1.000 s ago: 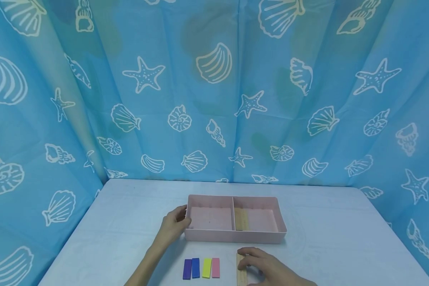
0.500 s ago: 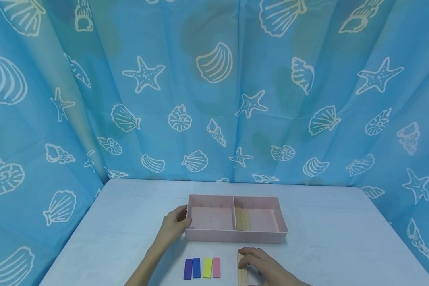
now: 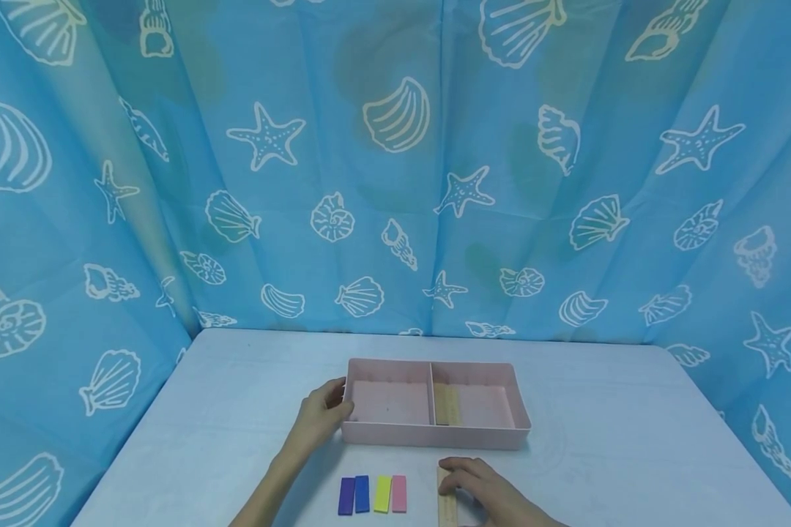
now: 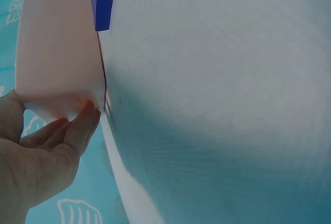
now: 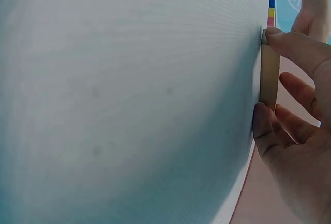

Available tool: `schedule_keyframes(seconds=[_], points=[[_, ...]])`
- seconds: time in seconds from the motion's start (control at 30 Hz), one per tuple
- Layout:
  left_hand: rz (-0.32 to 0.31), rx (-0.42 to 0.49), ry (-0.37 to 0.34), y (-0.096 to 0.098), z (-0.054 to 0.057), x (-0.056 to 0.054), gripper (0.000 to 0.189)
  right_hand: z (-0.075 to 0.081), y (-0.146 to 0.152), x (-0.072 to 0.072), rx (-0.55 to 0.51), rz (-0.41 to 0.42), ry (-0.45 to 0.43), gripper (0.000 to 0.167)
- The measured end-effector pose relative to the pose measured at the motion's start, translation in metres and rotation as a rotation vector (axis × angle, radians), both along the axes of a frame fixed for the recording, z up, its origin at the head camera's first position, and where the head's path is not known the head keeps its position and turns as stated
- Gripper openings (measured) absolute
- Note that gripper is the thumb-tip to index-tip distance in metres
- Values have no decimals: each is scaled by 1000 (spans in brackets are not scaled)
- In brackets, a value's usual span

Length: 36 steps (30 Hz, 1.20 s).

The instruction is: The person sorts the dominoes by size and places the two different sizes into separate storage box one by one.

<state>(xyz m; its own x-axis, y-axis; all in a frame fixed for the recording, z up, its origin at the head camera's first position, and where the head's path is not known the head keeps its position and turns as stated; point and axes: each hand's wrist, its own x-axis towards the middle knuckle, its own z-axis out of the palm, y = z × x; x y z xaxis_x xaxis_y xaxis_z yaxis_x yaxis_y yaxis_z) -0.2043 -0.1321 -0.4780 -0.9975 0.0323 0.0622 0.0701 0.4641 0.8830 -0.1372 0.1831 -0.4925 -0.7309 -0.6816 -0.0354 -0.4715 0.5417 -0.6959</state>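
A pink two-compartment box (image 3: 435, 437) stands in the middle of the table. My left hand (image 3: 316, 413) grips its left end, thumb at the rim; the left wrist view shows the fingertips against the end wall. Below the box's front, my right hand (image 3: 494, 492) holds a pale wooden block (image 3: 447, 509) lying on the table. In the right wrist view, the thumb and a finger span the block's (image 5: 269, 71) two ends. A similar wooden strip (image 3: 446, 405) lies inside the right compartment along the divider.
Left of the right hand, small flat blocks lie in a row: purple (image 3: 346, 496), blue (image 3: 362, 494), yellow (image 3: 382, 494) and pink (image 3: 398, 494). A white cloth covers the table (image 3: 633, 424). Behind it hangs a blue curtain (image 3: 395, 183) with shell prints.
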Motion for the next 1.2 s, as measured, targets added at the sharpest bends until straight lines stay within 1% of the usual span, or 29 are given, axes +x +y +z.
schedule_keyframes(seconds=[0.13, 0.27, 0.43, 0.53, 0.63, 0.77, 0.87, 0.97, 1.1, 1.2], points=[[1, 2, -3, 0, 1, 0, 52, 0, 0, 0, -4, 1, -5, 40], [3, 1, -10, 0, 2, 1, 52, 2, -1, -1, 6, -8, -37, 40], [5, -4, -12, 0, 2, 2, 52, 4, -2, -2, 8, -10, -53, 39], [2, -3, -8, 0, 3, 2, 52, 4, -2, -3, 18, -22, -81, 38], [6, 3, -13, 1, 3, 2, 52, 7, -2, -3, 26, -52, -132, 38], [9, -1, -8, 1, 4, 1, 51, 10, -3, -2, 17, -88, -188, 37], [14, -2, -13, 1, 3, 0, 51, 13, -2, -2, 12, -104, -213, 35], [18, 2, -24, 1, 1, 0, 51, 16, -2, -1, 0, -109, -211, 33], [12, 0, -20, 0, 1, 0, 52, 19, 0, -1, -19, -105, -199, 34], [13, -2, -22, 0, 1, 0, 52, 23, 2, 0, -26, -113, -217, 35]])
